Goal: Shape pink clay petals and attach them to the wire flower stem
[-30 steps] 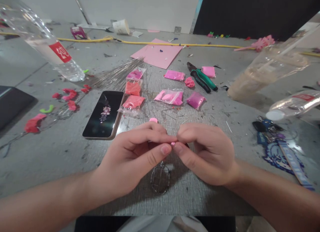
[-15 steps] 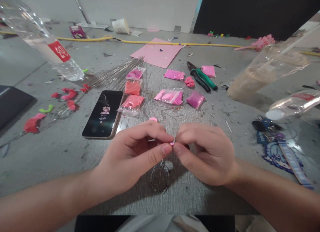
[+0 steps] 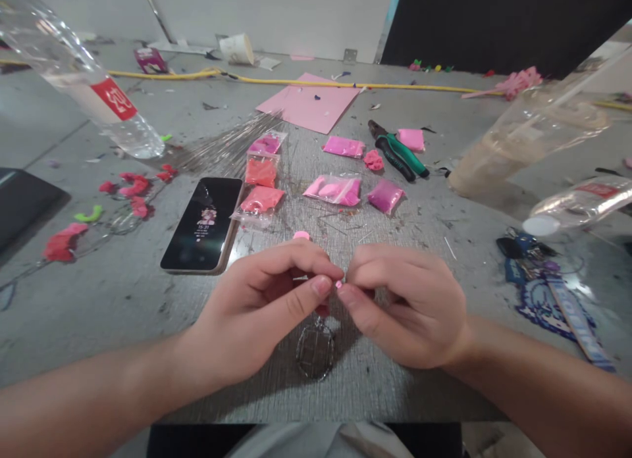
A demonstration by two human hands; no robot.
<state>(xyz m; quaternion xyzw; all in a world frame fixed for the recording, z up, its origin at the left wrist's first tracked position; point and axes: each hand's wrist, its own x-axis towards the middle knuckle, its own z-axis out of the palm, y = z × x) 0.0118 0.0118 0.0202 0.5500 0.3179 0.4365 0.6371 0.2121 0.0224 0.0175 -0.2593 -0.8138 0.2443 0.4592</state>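
Between my fingertips sits a tiny piece of pink clay [image 3: 338,284]. My left hand [image 3: 271,306] pinches it from the left with thumb and forefinger. From the other side, the thumb and fingers of my right hand [image 3: 409,306] close on it too. Just below the hands a small round frame of twisted wire [image 3: 315,353] lies on the table; its upper part is hidden by my left hand. Behind the left knuckles shows a light pink clay lump [image 3: 301,235]. Bags of pink clay [image 3: 333,189] lie in front of the hands.
A phone [image 3: 202,224] lies left of the clay bags. Green-handled pliers [image 3: 399,152] and a drink cup [image 3: 518,145] are at the right. Thin wires [image 3: 227,142] spread behind the phone. A water bottle [image 3: 113,102] stands left; keychains [image 3: 553,300] lie right.
My right thumb has shifted slightly down and away from the left thumb, leaving more of the pink clay piece visible. Otherwise the hands stay in place.
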